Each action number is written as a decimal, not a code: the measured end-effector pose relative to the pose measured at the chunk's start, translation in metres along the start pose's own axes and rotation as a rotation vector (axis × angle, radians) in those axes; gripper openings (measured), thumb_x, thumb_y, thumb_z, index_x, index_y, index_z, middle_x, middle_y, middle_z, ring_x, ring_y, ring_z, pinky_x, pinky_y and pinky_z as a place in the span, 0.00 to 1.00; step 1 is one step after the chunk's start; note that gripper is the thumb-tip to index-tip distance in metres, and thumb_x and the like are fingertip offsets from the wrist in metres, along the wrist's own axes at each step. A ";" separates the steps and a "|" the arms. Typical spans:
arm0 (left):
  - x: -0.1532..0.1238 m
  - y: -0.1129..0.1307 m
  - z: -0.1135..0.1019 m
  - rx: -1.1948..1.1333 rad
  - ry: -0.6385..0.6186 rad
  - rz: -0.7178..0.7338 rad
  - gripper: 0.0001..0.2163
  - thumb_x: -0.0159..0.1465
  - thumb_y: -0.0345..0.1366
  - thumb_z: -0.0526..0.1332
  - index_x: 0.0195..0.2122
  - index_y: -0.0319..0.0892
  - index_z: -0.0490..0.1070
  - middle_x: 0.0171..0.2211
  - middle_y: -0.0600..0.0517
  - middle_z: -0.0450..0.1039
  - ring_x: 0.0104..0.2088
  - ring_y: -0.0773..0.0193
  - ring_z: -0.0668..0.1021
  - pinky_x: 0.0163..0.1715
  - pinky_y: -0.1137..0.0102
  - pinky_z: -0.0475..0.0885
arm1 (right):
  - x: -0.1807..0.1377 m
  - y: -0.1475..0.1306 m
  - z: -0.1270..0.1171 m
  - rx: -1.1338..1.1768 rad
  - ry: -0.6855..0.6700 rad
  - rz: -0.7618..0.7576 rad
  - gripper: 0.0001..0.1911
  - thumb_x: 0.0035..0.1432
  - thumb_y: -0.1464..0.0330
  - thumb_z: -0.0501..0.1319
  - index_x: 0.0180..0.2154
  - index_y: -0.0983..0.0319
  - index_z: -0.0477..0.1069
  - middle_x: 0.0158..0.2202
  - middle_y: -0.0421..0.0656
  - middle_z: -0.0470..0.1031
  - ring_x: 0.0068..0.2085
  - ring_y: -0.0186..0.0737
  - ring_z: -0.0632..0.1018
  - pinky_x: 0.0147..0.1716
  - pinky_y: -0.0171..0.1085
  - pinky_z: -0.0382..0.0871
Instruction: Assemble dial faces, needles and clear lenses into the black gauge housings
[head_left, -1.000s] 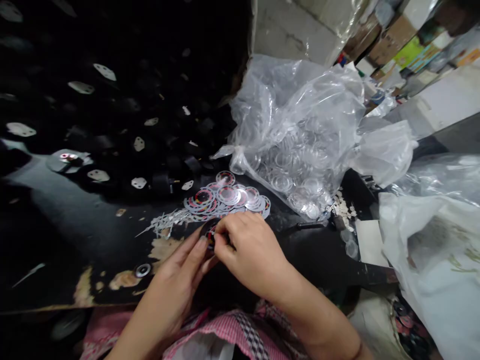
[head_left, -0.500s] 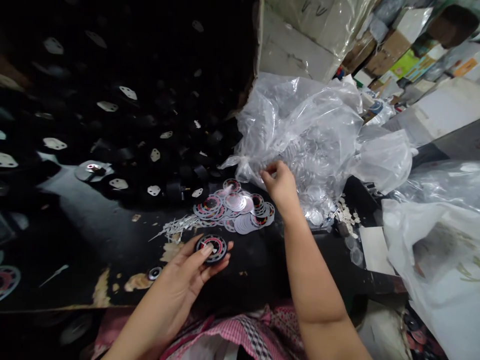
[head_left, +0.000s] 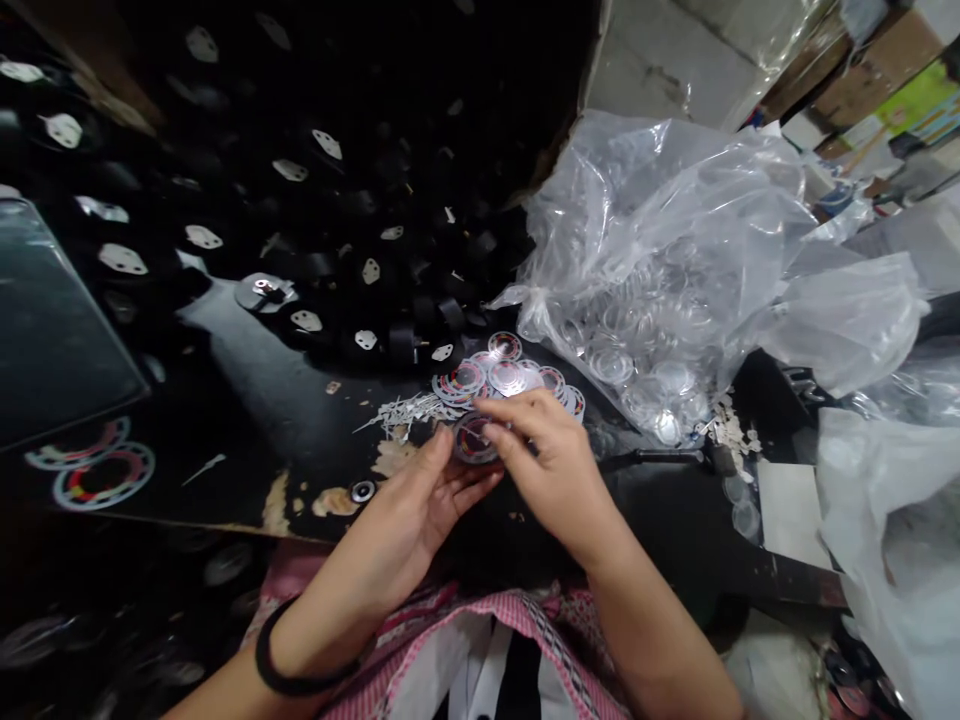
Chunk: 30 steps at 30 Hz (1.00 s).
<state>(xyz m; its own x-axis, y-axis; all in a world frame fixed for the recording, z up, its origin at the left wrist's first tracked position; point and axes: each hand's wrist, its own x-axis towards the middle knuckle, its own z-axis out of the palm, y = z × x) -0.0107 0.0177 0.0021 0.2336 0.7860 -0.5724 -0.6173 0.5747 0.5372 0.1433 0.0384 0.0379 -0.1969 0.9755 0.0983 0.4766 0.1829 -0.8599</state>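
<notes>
Two hands: both at one round gauge (head_left: pixel 474 441), which sits between them above the near edge of the black table (head_left: pixel 645 515).
Left hand (head_left: pixel 420 515): curled partway around the gauge, thumb at its near-left rim, fingers beneath, holding it with the dial facing up.
Right hand (head_left: pixel 551 465): fingers bent, thumb and forefinger a little apart at the gauge's right rim; whether they pinch anything cannot be told.
Dial discs (head_left: pixel 508 377): heaped just beyond the gauge.
White needles (head_left: pixel 412 411): a loose pile, left of the gauge and slightly beyond.
Small ringed part (head_left: pixel 363 491): left of the gauge, on the nearer side.
Clear bag (head_left: pixel 667 190): beyond the gauge to the right, full of clear discs (head_left: pixel 611 365).
White card (head_left: pixel 791 512): well to the gauge's right.
Two loose dials (head_left: pixel 105 477): far left of the gauge.
</notes>
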 end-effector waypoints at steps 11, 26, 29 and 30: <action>-0.007 -0.007 -0.007 0.459 -0.085 0.210 0.22 0.58 0.44 0.71 0.53 0.46 0.76 0.54 0.49 0.80 0.57 0.52 0.79 0.58 0.60 0.73 | 0.003 -0.011 0.019 -0.400 0.055 0.045 0.26 0.75 0.57 0.42 0.28 0.60 0.65 0.25 0.38 0.68 0.29 0.35 0.69 0.34 0.37 0.58; 0.002 -0.014 -0.020 0.824 -0.175 0.180 0.25 0.62 0.46 0.64 0.59 0.42 0.71 0.47 0.48 0.82 0.56 0.49 0.79 0.57 0.54 0.72 | -0.003 0.009 0.028 -0.544 0.036 0.101 0.28 0.74 0.52 0.44 0.26 0.59 0.63 0.24 0.38 0.71 0.29 0.36 0.72 0.34 0.37 0.55; 0.001 -0.015 -0.020 0.855 -0.163 0.226 0.24 0.62 0.45 0.64 0.57 0.41 0.72 0.48 0.47 0.82 0.52 0.50 0.81 0.55 0.57 0.74 | -0.007 0.009 0.029 -0.607 0.067 0.060 0.28 0.73 0.51 0.45 0.27 0.59 0.65 0.25 0.39 0.73 0.30 0.36 0.73 0.35 0.37 0.56; 0.000 -0.015 -0.021 0.861 -0.166 0.240 0.23 0.62 0.45 0.63 0.57 0.41 0.72 0.49 0.46 0.82 0.51 0.51 0.81 0.54 0.58 0.74 | -0.008 0.009 0.029 -0.634 0.075 0.041 0.28 0.73 0.51 0.45 0.27 0.59 0.66 0.25 0.39 0.73 0.30 0.36 0.73 0.35 0.38 0.55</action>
<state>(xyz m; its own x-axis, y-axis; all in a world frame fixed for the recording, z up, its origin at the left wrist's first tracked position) -0.0168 0.0048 -0.0190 0.3176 0.8910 -0.3243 0.0963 0.3100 0.9459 0.1241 0.0283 0.0144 -0.1185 0.9849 0.1265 0.9012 0.1601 -0.4026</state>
